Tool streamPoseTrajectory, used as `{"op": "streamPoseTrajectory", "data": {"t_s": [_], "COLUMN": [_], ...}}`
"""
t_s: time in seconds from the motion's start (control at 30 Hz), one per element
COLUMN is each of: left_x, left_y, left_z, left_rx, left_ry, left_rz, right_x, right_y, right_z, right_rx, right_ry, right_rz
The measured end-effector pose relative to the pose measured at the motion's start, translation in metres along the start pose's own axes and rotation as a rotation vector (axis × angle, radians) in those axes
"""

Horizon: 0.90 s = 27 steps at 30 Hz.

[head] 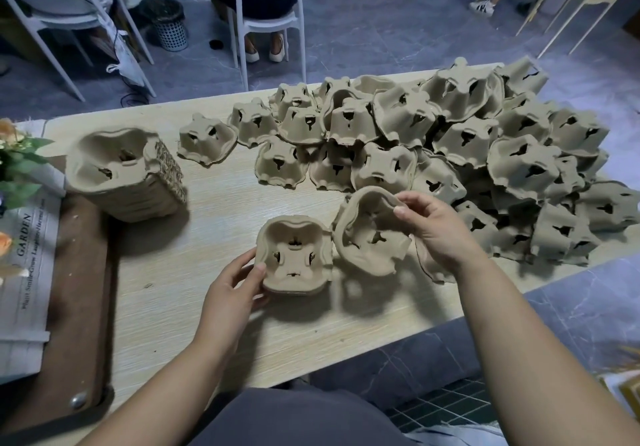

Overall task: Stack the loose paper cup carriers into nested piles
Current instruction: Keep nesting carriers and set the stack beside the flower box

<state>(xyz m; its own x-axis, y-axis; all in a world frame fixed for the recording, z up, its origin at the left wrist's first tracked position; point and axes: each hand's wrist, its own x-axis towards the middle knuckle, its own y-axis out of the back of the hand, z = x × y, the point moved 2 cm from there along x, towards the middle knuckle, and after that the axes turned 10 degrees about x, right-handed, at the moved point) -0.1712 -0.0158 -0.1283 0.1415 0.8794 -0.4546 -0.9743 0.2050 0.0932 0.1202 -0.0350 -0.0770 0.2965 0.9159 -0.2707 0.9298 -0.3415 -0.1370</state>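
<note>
A short nested pile of brown pulp cup carriers (294, 255) stands open side up on the wooden table (214, 307), and my left hand (235, 286) grips its near left edge with the thumb over the rim. My right hand (436, 227) pinches the rim of a single loose carrier (370, 234), tilted and lifted just right of that pile. A taller nested pile (124, 175) stands at the table's left. A big heap of loose carriers (450, 154), mostly upside down, covers the table's back and right.
A flower arrangement with a printed "GARDEN" paper wrap (24, 224) lies at the left edge on a brown mat. Behind the table stand white chairs (266, 19) with seated people and a mesh waste bin (169, 26). My lap is below the front edge.
</note>
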Motion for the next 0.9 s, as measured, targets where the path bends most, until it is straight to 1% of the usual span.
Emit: {"op": "streamPoseTrajectory", "data": {"t_s": [0.1, 0.2, 0.27, 0.33, 0.4, 0.47, 0.63, 0.73, 0.9], "left_x": [0.0, -0.001, 0.0, 0.002, 0.002, 0.003, 0.003, 0.004, 0.005], "left_y": [0.0, 0.0, 0.0, 0.0, 0.0, 0.0, 0.0, 0.0, 0.001], "left_z": [-0.001, -0.001, -0.001, -0.001, -0.001, -0.002, -0.001, 0.001, -0.001], "left_rx": [0.007, 0.009, 0.013, 0.012, 0.012, 0.01, 0.011, 0.005, 0.003], "left_ry": [0.007, -0.001, 0.0, 0.01, 0.013, 0.015, 0.025, 0.028, 0.044], "left_rz": [-0.001, -0.003, -0.001, 0.002, 0.005, 0.009, 0.011, 0.009, 0.011], "right_x": [0.009, 0.019, 0.024, 0.027, 0.027, 0.024, 0.019, 0.02, 0.016], "right_y": [-0.007, -0.004, 0.004, 0.013, 0.017, 0.015, -0.012, -0.029, -0.052], "right_z": [-0.016, -0.03, -0.041, -0.047, -0.044, -0.035, -0.013, -0.004, 0.0], "right_rx": [-0.033, -0.073, 0.004, 0.136, 0.181, 0.167, 0.262, 0.253, 0.199], "right_ry": [0.002, 0.019, 0.027, 0.018, -0.011, -0.072, -0.201, -0.251, -0.261], "right_rz": [-0.074, -0.07, -0.015, 0.03, 0.022, -0.034, -0.116, -0.201, -0.174]}}
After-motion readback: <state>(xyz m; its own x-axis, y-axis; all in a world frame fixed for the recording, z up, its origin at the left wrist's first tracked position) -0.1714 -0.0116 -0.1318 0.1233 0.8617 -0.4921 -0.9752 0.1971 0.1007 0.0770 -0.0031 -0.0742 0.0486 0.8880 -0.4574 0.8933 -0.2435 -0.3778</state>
